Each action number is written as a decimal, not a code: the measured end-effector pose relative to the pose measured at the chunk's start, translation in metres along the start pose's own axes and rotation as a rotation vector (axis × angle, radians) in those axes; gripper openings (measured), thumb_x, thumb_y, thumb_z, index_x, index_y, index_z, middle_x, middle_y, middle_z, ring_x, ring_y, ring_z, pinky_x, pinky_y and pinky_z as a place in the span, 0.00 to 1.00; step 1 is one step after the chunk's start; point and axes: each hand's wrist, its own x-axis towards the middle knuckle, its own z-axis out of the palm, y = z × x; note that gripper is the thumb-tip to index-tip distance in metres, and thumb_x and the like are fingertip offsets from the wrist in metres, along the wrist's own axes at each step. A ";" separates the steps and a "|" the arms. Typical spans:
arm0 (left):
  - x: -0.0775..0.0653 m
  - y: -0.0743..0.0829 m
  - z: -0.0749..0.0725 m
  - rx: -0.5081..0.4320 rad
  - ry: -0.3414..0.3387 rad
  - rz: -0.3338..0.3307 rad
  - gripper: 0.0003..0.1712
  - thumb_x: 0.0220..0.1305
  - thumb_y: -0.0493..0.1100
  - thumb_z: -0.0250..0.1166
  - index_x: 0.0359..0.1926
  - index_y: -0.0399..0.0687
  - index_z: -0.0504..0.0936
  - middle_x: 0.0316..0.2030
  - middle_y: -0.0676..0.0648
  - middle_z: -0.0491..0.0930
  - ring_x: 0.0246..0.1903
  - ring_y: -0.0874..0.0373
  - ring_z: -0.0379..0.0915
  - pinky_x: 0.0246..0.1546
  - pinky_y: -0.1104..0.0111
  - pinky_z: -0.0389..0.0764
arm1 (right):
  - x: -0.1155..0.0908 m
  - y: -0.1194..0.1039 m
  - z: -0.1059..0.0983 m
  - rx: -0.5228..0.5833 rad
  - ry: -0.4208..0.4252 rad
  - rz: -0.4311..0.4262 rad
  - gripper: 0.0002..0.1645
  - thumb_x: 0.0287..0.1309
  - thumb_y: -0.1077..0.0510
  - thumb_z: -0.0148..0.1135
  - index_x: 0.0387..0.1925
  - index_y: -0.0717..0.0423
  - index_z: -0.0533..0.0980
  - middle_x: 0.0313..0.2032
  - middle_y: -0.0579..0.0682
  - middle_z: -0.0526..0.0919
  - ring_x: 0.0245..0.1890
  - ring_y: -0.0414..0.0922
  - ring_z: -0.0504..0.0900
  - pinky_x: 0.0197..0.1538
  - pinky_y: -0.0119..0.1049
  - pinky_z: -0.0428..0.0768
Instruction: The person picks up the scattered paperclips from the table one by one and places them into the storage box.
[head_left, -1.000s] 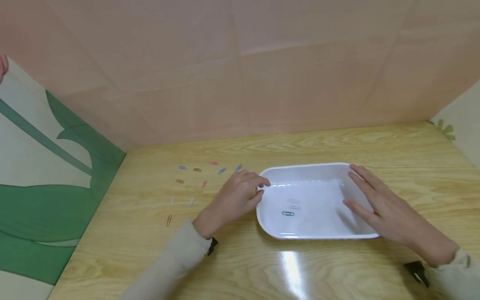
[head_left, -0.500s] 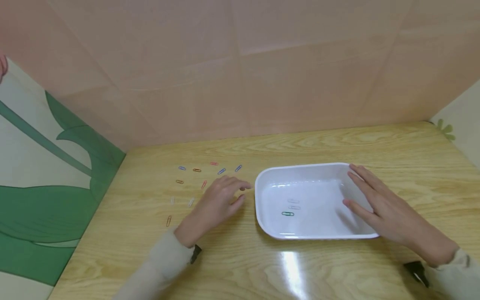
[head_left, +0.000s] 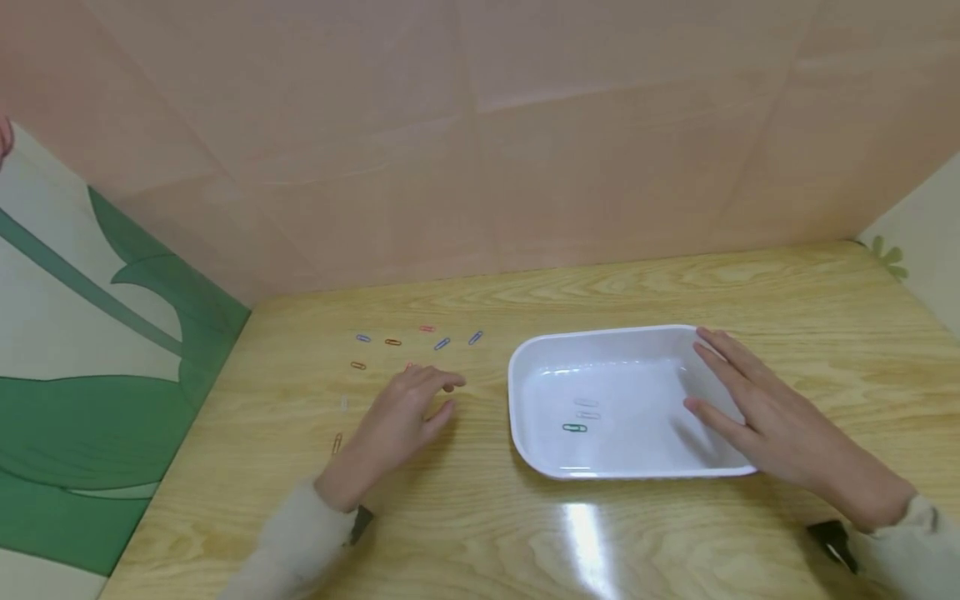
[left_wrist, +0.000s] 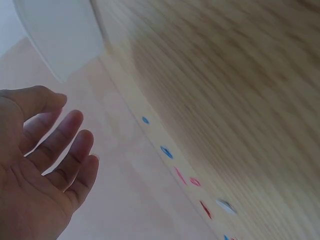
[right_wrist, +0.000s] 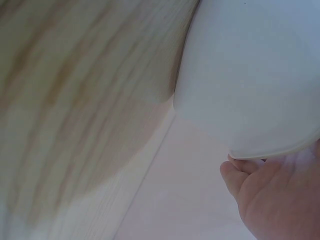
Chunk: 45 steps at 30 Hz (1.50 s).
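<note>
My left hand hovers over the table left of the white tray, fingers loosely bent and nothing in them. In the left wrist view, a gap shows between its thumb and fingertips. Close beyond its knuckles is a red paper clip, partly covered by the hand. My right hand rests across the tray's right rim, fingers fairly straight and spread, thumb reaching over the inside. Inside the tray lie a green paper clip and pale clips close behind it.
Several paper clips lie scattered on the wooden table: blue ones, a pink one, brown ones, a pale one and an orange one. A pinkish backdrop rises behind the table.
My left hand has moved left and down from over the tray's left rim to above the table, now covering one pale clip. My right hand and the tray stay essentially in place.
</note>
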 end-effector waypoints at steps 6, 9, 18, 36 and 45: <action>-0.013 -0.014 -0.001 0.028 0.036 -0.010 0.16 0.57 0.36 0.71 0.48 0.44 0.85 0.41 0.48 0.87 0.45 0.53 0.82 0.61 0.56 0.77 | 0.001 -0.001 0.000 0.003 0.000 0.003 0.45 0.67 0.49 0.61 0.75 0.64 0.54 0.78 0.57 0.50 0.79 0.54 0.46 0.75 0.23 0.32; -0.019 -0.020 -0.002 0.037 0.028 -0.037 0.16 0.57 0.36 0.72 0.48 0.45 0.85 0.41 0.49 0.87 0.45 0.52 0.81 0.51 0.58 0.81 | 0.001 -0.001 0.000 0.007 -0.002 0.009 0.45 0.66 0.49 0.61 0.75 0.64 0.54 0.78 0.57 0.50 0.79 0.55 0.46 0.75 0.23 0.33; -0.034 -0.035 -0.011 0.058 0.014 -0.103 0.17 0.57 0.34 0.72 0.49 0.44 0.84 0.41 0.47 0.86 0.43 0.54 0.80 0.46 0.61 0.83 | 0.000 0.001 -0.001 0.005 -0.009 -0.005 0.45 0.68 0.50 0.59 0.76 0.63 0.52 0.78 0.57 0.47 0.79 0.54 0.44 0.77 0.26 0.33; -0.059 -0.059 -0.025 0.059 -0.077 -0.315 0.22 0.60 0.36 0.68 0.57 0.44 0.80 0.48 0.43 0.83 0.50 0.48 0.78 0.53 0.51 0.80 | 0.000 -0.001 -0.001 0.005 -0.006 0.018 0.45 0.67 0.49 0.61 0.75 0.64 0.54 0.78 0.56 0.49 0.79 0.54 0.46 0.75 0.22 0.32; -0.070 -0.069 -0.029 0.087 -0.095 -0.328 0.22 0.59 0.38 0.69 0.56 0.41 0.79 0.46 0.41 0.83 0.47 0.48 0.79 0.47 0.53 0.83 | 0.000 -0.001 -0.001 0.008 -0.007 0.025 0.45 0.66 0.49 0.61 0.75 0.63 0.54 0.78 0.56 0.49 0.79 0.54 0.46 0.76 0.23 0.33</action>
